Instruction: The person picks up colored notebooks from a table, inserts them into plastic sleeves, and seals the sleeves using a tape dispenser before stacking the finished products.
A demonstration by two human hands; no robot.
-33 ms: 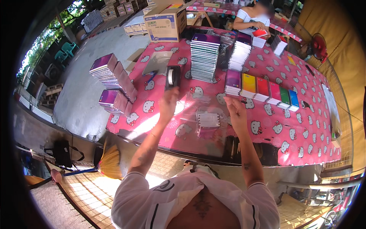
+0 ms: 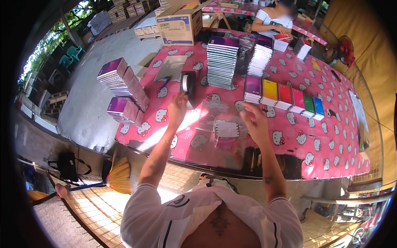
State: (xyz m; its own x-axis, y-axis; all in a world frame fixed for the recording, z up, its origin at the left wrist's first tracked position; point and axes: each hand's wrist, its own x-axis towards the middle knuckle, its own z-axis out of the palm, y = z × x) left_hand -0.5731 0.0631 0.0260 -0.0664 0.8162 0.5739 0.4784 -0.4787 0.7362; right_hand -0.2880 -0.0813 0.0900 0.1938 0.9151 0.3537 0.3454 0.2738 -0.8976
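My left hand [image 2: 177, 109] is at the near end of a black tape dispenser [image 2: 188, 78]. Its fingers are bent together; whether a strip of tape is between them I cannot make out. To the right, my right hand [image 2: 255, 122] hovers with thumb and forefinger apart, holding nothing that shows. Between the hands lies a small bundle of spiral notebooks [image 2: 226, 129] in a clear plastic wrap, near the table's front edge. A row of small notebooks with coloured covers [image 2: 284, 94] stands just beyond my right hand.
Tall notebook stacks rise at the middle [image 2: 222, 62] and left [image 2: 120, 78] of the pink table [image 2: 289, 136]. A blue pen [image 2: 164, 82] rests by a plastic sheet [image 2: 171, 68]. Behind are a cardboard box [image 2: 178, 31] and a person [image 2: 271, 22] handling a red notebook.
My left hand has drawn slightly left and nearer from the dispenser. My right hand has tilted, and its thumb and forefinger have spread apart.
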